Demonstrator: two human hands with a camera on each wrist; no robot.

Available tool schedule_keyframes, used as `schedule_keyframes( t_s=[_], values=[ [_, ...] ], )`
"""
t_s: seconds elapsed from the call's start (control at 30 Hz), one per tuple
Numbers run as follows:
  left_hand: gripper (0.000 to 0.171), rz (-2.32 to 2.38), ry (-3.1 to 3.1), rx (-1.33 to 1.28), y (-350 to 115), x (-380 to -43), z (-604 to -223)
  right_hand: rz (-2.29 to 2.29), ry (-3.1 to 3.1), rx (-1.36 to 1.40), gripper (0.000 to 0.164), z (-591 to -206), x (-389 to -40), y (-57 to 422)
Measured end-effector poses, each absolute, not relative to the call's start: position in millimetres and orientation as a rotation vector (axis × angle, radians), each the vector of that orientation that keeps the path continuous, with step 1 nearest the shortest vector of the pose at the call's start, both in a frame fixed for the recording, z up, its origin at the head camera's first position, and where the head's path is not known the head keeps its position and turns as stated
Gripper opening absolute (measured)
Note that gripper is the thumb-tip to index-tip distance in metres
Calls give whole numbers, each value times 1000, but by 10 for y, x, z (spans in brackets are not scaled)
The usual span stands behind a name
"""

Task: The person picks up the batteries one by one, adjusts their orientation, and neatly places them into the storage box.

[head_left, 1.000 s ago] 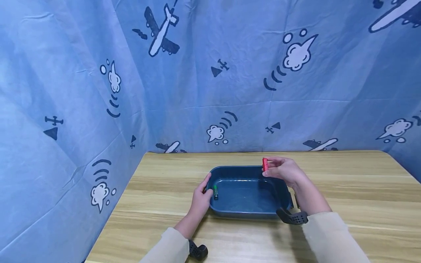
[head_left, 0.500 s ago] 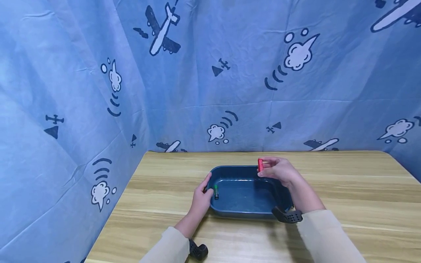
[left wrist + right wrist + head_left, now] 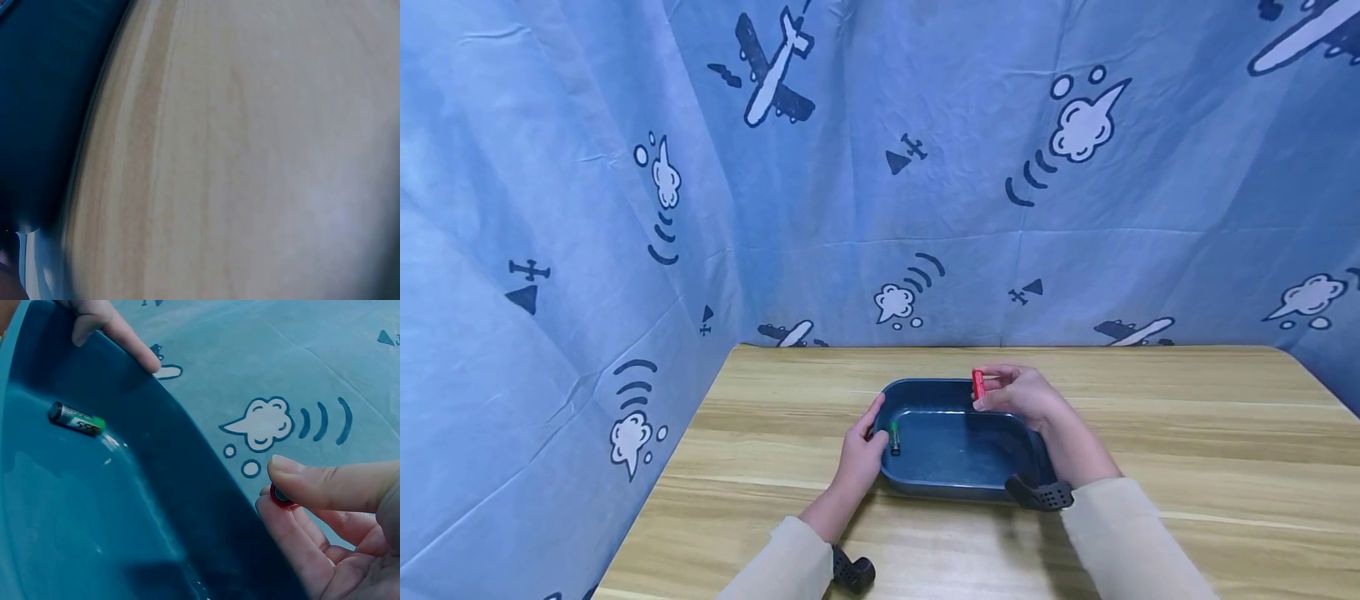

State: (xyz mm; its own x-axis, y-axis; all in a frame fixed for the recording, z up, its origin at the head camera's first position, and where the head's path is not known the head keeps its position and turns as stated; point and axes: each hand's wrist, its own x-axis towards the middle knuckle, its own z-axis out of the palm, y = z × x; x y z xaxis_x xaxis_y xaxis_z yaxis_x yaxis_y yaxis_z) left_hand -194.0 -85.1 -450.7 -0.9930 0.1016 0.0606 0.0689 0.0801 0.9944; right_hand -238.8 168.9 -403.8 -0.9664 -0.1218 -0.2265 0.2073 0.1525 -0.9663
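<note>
My right hand [image 3: 1022,396] pinches a red battery [image 3: 978,386] between thumb and fingers, held roughly upright above the far side of a dark blue plastic tub [image 3: 955,450]. Only the end of that red battery [image 3: 281,497] shows in the right wrist view. My left hand [image 3: 859,448] grips the tub's left end, with the thumb over the rim on the inside and the other fingers along the outside. A green and black battery [image 3: 894,439] lies on the tub floor near that thumb. The left wrist view shows mostly the tub's outer wall [image 3: 50,94]; nearly all of that hand is out of it.
The tub stands on a wood-grain table [image 3: 760,417]. Behind and to the left hangs a blue curtain [image 3: 865,192] printed with planes and clouds. Black wrist straps [image 3: 1045,493] sit on both wrists, the right one close over the tub's front right corner.
My right hand has moved left along the tub's far side, carrying the red battery with it. The left hand, the tub and the green battery have stayed in place.
</note>
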Motion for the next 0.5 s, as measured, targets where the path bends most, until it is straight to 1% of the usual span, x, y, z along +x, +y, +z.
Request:
schedule_keyframes(
  t_s=[0.37, 0.5],
  values=[
    [54, 2096, 2304, 180, -848, -1932, -4486, -1849, 2145, 85, 62, -4074, -2465, 1535],
    [55, 2094, 2299, 175, -843, -1920, -4467, -1849, 2089, 43, 63, -4090, -2491, 1494]
  ],
)
